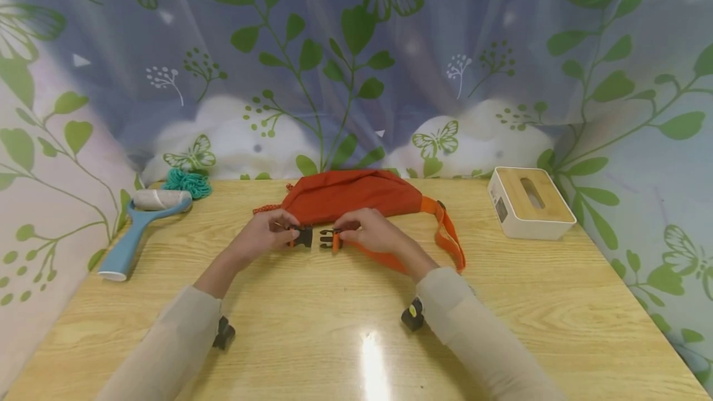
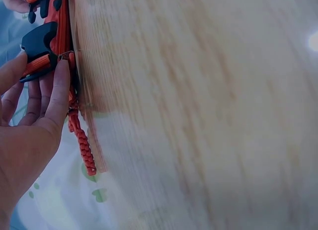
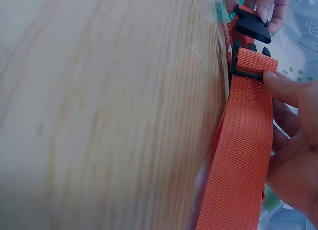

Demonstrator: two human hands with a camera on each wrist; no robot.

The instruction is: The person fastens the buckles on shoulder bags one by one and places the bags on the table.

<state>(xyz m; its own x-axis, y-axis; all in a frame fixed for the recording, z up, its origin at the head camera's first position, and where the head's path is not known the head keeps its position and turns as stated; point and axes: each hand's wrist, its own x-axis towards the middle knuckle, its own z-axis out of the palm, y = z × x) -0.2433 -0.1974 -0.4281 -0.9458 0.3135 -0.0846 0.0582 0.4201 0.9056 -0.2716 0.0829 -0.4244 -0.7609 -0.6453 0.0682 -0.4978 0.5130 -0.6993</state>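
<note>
An orange-red waist bag [image 1: 351, 195] lies at the back middle of the table, its orange strap [image 1: 447, 237] looping down on the right. My left hand [image 1: 262, 237] pinches the black socket half of the buckle [image 1: 303, 236] by its webbing end. Facing it, my right hand [image 1: 374, 231] pinches the pronged half of the buckle [image 1: 328, 239], where the strap [image 3: 241, 150] threads through. A small gap separates the two halves, prongs pointing at the socket. In the left wrist view a braided cord pull [image 2: 84, 145] hangs beside the left hand [image 2: 35, 125].
A blue-handled lint roller [image 1: 133, 234] lies at the left, with teal yarn [image 1: 188, 184] behind it. On the right stands a white tissue box [image 1: 529, 228] with a wooden lid. A patterned curtain [image 1: 356, 79] hangs along the table's back edge.
</note>
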